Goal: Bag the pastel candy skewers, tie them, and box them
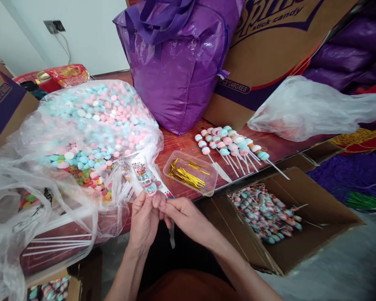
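A candy stick in a printed clear wrapper (143, 172) stands up from my fingers, with pink and blue candy showing near its lower end. My left hand (144, 219) pinches the bottom of this wrapper. Against it, my right hand (184, 215) has its thumb and fingers pressed together; what lies between them is hidden. A whitish strip pokes out below the hands. Just beyond them, a clear plastic tray (211, 184) holds gold twist ties (188, 175). Unwrapped candy skewers (230, 144) lie right of the tray, their white sticks pointing toward me.
A large clear bag of pink and blue candies (94, 113) fills the left of the table, with white sticks (59, 242) in front. Behind stands a purple bag (175, 62). Below the table edge at right, a cardboard box (326, 209) holds wrapped candy sticks (266, 213).
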`<state>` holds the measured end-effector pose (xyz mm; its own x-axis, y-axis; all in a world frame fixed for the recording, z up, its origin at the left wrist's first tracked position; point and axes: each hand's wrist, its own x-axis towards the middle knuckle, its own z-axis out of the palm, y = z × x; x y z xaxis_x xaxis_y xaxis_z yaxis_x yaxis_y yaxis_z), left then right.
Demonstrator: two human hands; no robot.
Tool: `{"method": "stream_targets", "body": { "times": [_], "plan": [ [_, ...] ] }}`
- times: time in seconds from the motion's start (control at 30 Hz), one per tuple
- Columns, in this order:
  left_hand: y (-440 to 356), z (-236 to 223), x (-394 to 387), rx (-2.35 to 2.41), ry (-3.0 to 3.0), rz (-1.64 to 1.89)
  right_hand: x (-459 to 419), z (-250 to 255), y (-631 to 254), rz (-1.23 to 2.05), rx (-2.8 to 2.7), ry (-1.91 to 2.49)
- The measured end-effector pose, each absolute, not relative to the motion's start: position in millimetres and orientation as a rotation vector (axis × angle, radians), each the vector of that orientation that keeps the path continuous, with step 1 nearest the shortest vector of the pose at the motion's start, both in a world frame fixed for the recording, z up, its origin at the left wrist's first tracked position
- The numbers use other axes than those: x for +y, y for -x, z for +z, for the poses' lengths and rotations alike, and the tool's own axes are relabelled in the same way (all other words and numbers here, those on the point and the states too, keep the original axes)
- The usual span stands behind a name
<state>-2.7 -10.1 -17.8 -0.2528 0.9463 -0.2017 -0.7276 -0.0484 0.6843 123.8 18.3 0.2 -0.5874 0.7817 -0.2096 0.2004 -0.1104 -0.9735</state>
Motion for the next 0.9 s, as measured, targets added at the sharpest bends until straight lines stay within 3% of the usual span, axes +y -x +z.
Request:
{"method": "stream_targets", "body": {
  "times": [0.13,0.23,0.53,0.9],
  "plan": [
    [9,-20,-5,0.902,-0.322,1.669,58,6,-140,0.874,-2.107,1.436],
    [9,-27,-5,0.929,-0.302,1.613,90,-2,-140,0.629,-2.2,1.705],
    [6,-34,-8,0.947,-0.304,1.607,116,-18,-119,0.549,-2.402,1.819],
    [7,-31,-9,0.956,-0.264,1.618,114,-22,-125,0.591,-2.42,1.632]
  ]
}}
